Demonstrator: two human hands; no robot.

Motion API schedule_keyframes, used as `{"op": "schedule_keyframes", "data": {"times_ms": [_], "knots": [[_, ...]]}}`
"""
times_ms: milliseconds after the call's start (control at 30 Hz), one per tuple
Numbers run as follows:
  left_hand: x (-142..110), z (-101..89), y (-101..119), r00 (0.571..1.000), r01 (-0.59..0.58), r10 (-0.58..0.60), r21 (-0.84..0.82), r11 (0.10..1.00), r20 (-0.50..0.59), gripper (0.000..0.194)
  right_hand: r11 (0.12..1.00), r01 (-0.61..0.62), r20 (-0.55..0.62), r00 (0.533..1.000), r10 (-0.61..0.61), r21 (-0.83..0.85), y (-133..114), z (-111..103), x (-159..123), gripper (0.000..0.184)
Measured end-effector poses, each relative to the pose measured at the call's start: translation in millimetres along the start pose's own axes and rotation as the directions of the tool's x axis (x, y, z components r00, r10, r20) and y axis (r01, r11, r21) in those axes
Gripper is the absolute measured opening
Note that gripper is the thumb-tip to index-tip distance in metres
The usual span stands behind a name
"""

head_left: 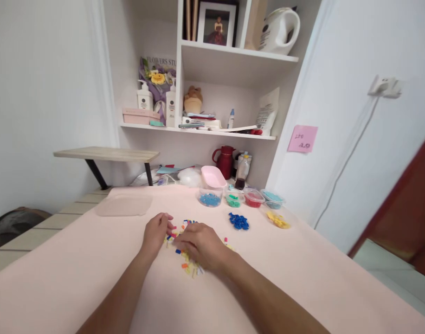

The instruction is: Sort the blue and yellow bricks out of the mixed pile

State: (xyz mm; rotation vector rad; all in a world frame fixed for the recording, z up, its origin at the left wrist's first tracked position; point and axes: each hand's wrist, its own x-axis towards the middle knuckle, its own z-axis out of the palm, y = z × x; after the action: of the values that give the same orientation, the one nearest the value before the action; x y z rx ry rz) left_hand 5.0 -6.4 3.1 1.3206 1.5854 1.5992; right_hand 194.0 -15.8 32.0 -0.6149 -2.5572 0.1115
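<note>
Small mixed plastic pieces, yellow, white, orange, pink and dark blue, lie in a loose pile (193, 269) on the pink-covered table (177, 306). At the pile's left edge rests my left hand (155, 235), its fingers loosely bent and apart, with nothing visible in them. My right hand (203, 243) reaches over the middle of the pile with its fingers pointing down and left. Its fingertips are smeared by motion, so whether they pinch a piece is hidden. Part of the pile is covered by this hand. To the right sits a separate heap of dark blue pieces (239, 221).
Along the back stand clear tubs of blue pieces (209, 199), green pieces (233, 201), red pieces (254, 199) and light blue pieces (273, 196). Yellow pieces (278, 220) lie at the right. A pink box (213, 176), a flat lid (124, 205) and a bottle (242, 172) are also there.
</note>
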Motion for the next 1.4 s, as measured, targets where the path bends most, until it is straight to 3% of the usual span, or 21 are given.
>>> {"op": "schedule_keyframes", "data": {"times_ms": [200, 333, 433, 533, 600, 667, 767, 933, 1000, 1167, 1400], "knots": [[0.5, 1.4, -4.3, 1.000, 0.000, 0.000, 0.004, 1.000, -0.010, 0.032, 0.984, -0.095, 0.106, 0.988, 0.111, -0.148, -4.3, 15.2, 3.6, 0.027], [0.8, 1.4, -5.5, 1.000, 0.002, -0.001, 0.011, 1.000, -0.011, 0.031, 0.975, -0.142, 0.111, 0.981, 0.162, -0.168, -10.7, 21.8, 7.9, 0.013], [0.8, 0.8, -4.9, 1.000, 0.006, -0.006, 0.011, 1.000, -0.009, 0.031, 0.982, -0.182, 0.086, 0.979, 0.186, -0.057, -13.2, 22.9, 10.8, 0.012], [1.0, 0.0, -4.3, 1.000, 0.013, -0.013, 0.009, 1.000, -0.010, 0.031, 0.934, -0.253, -0.002, 0.965, 0.262, 0.251, -6.8, 14.7, 11.8, 0.009], [1.3, -0.5, -4.1, 1.000, 0.018, -0.018, 0.005, 1.000, -0.011, 0.031, 0.817, -0.290, -0.072, 0.925, 0.373, 0.497, 5.1, 4.2, 10.1, 0.007], [1.8, -1.0, -3.7, 1.000, 0.018, -0.018, -0.006, 1.000, -0.009, 0.032, 0.671, -0.309, -0.113, 0.854, 0.507, 0.673, 22.4, -8.5, 5.6, 0.011], [3.3, -2.1, -2.5, 1.000, 0.014, -0.014, -0.030, 0.999, -0.004, 0.034, 0.532, -0.344, -0.133, 0.733, 0.668, 0.774, 53.7, -27.8, -6.2, 0.024], [7.0, -4.2, -2.1, 0.999, 0.038, -0.038, -0.034, 0.999, 0.012, 0.039, 0.599, -0.473, -0.337, 0.528, 0.780, 0.646, 101.6, -53.8, -33.6, 0.032], [8.0, -5.1, -2.4, 0.999, 0.041, -0.041, -0.019, 0.999, 0.024, 0.041, 0.607, -0.520, -0.393, 0.470, 0.791, 0.601, 115.8, -59.8, -44.4, 0.031], [8.7, -6.1, -0.8, 0.998, 0.053, -0.053, 0.001, 0.999, 0.037, 0.044, 0.586, -0.615, -0.444, 0.389, 0.808, 0.528, 139.4, -59.9, -62.9, 0.023], [8.4, -5.4, 3.6, 0.997, 0.065, -0.065, -0.008, 0.998, 0.038, 0.045, 0.619, -0.624, -0.506, 0.381, 0.774, 0.477, 146.9, -57.7, -64.1, 0.027]]}}
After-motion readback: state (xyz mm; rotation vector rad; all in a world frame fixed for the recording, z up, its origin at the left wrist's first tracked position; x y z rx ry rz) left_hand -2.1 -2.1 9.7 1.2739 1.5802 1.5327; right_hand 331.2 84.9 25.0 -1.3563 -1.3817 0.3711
